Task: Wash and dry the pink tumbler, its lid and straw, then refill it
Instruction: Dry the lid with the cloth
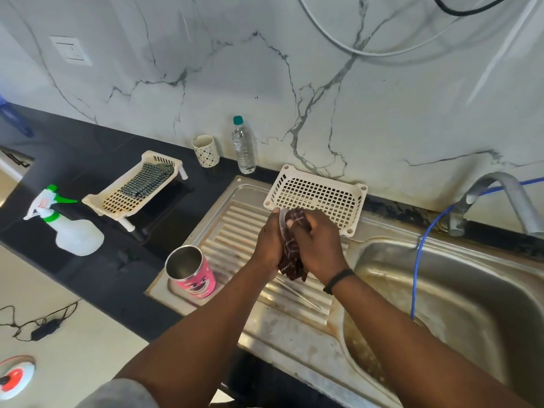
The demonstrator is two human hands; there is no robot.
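Marble wall behind, black counter, steel drainboard under my hands. My left hand grips the clear lid by its edge while my right hand clamps a dark cloth round it, I judge to dry it. The tumbler stands upright and open on the drainboard, nothing visible inside, near my left wrist. The straw lies flat in the ridges below my hands, apparently awaiting its turn. The near basket looks empty; the far basket holds a checked cloth. A water bottle stands by the wall, perhaps for refilling.
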